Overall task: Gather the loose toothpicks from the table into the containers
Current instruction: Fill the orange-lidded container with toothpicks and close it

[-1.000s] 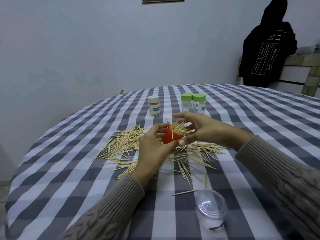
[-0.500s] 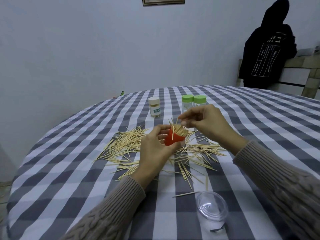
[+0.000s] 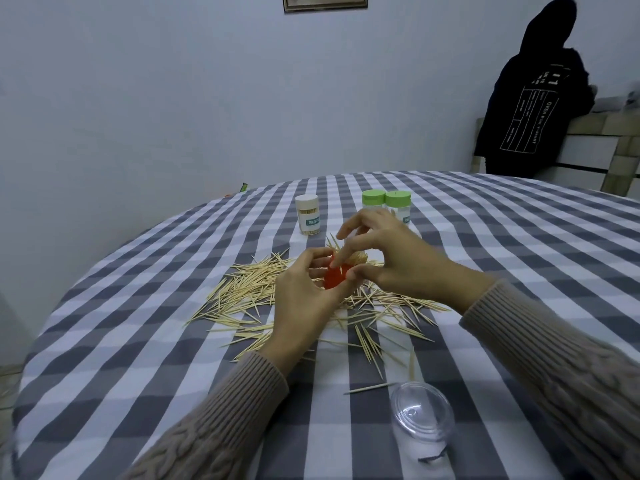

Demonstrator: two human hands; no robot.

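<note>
Wooden toothpicks [image 3: 263, 289], light, stiff and sharp-tipped, lay strewn on the checked worktop [image 3: 138, 341] while the left hand [image 3: 304, 299] gripped a small red container [image 3: 334, 277] and the right hand [image 3: 391, 251], fingers [image 3: 349, 251] spread, tamped its bundle, best pinched mid-shaft

white-capped jar [image 3: 307, 219] label — "TOOTHPI…", black hoodie [image 3: 530, 109] — "OVER BOX T-SHIRT"

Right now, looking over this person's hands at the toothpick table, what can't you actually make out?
- Red container, head view: mostly covered by the left hand gripping it; shape unclear.
- Right hand: fingers over the container's toothpicks; whether it pinches any, cannot tell.
- Two green-lidded jars: lower parts hidden behind that hand.
- White-lidded jar: label too small to read fully.
- Picture frame: cut off by the top edge.
</note>
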